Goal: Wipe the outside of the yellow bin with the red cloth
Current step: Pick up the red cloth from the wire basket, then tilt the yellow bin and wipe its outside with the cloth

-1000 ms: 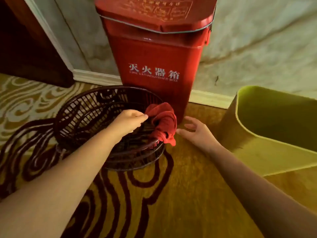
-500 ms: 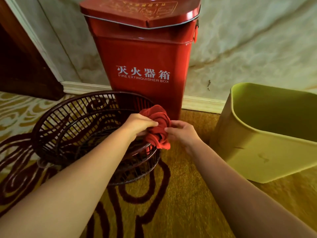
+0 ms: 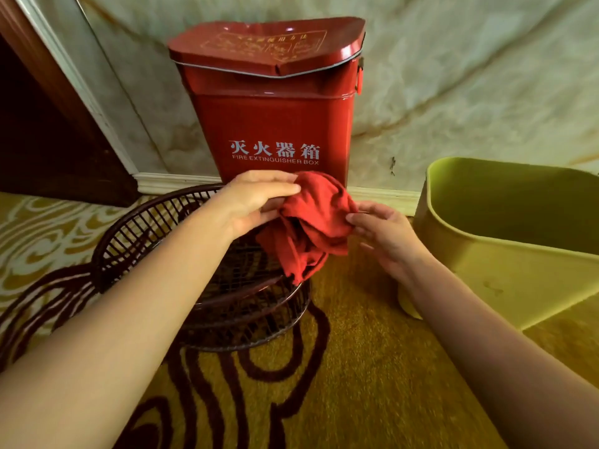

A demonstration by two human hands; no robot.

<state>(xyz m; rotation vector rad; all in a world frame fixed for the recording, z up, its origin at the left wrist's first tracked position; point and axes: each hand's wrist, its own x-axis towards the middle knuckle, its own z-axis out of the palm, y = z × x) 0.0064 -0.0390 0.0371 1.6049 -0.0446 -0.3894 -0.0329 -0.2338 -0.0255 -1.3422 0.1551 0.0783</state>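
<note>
The red cloth (image 3: 311, 225) hangs bunched in the air above the right rim of a dark wire basket. My left hand (image 3: 256, 202) grips its upper left edge. My right hand (image 3: 382, 234) pinches its right edge with thumb and fingers. The yellow bin (image 3: 518, 267) stands on the carpet at the right, open top up, its left wall just beyond my right wrist. The bin's right side runs out of view.
A dark wire basket (image 3: 136, 241) sits on the patterned carpet under my left forearm. A red fire extinguisher box (image 3: 272, 124) stands against the marble wall behind the cloth. A dark wooden door frame (image 3: 48, 131) is at the far left.
The cloth has been lifted off the basket rim. My right hand moved in from the side and took hold of the cloth, and both hands now spread it higher.
</note>
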